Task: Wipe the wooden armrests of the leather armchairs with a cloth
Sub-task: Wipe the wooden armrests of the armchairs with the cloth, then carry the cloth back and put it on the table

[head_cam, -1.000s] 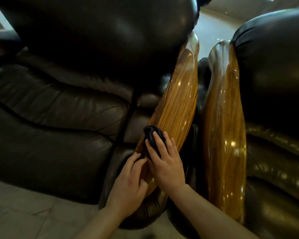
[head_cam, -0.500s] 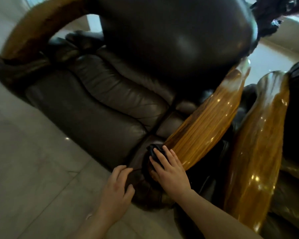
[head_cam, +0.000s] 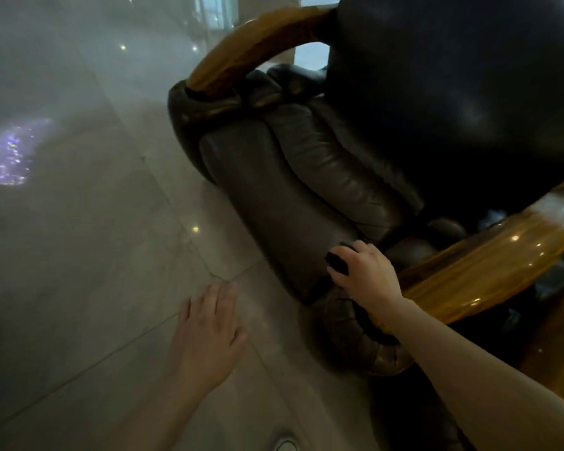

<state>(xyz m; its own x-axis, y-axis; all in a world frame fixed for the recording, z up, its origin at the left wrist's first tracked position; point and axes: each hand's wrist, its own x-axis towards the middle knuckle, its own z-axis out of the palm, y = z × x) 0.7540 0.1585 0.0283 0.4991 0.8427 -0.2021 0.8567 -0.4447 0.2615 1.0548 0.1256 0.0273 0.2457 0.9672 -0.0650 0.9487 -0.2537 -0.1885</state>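
From the head camera, the only view we have, we look down at a dark leather armchair [head_cam: 306, 196] standing on a pale tiled floor [head_cam: 79, 255]. Our right hand [head_cam: 365, 275] is closed around a dark cloth [head_cam: 336, 263], bunched so that only a small part shows past the fingers. The hand sits at the front lower end of the near wooden armrest [head_cam: 489, 268], where the wood meets the rolled leather front of the arm; whether the cloth is on wood or already on leather there, we cannot tell. Our left hand [head_cam: 209, 333] is open and holds nothing, fingers loosely spread, hanging over the floor and well apart from the chair.

The near armrest looks glossy along its visible length, with small highlights on it, but gloss alone does not show us that it has been wiped. We judge that the cloth has reached the bottom end of this armrest, so a pass along it is probably finishing here.

The far wooden armrest [head_cam: 254, 43] of the same chair curves up at the top of the view, and nothing is touching it. We judge it is left to do, along with any other chair's armrests; a bit of brown wood at the right edge may belong to one, though it is too cropped to be sure. At the bottom edge a pale shoe tip [head_cam: 285, 445] just shows.
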